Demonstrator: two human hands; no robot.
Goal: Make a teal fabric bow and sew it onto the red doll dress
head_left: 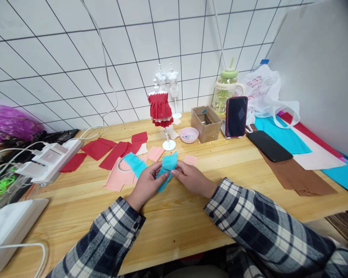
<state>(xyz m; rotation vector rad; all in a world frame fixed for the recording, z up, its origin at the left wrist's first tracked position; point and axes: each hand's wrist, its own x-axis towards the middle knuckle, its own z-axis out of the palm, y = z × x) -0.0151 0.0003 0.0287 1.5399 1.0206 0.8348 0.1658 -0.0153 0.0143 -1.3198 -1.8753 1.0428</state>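
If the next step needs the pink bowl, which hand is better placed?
Probably the right hand: the pink bowl lies almost straight ahead of it, farther from the left hand. Both hands hold the blue piece.

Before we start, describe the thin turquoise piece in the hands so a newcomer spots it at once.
On the pale wooden tabletop, find the small white mannequin in a red dress. In front of it, the bare left hand and right hand hold the thin turquoise piece. Unlike the turquoise strip to its left, lying across flat pink pieces, it is held.
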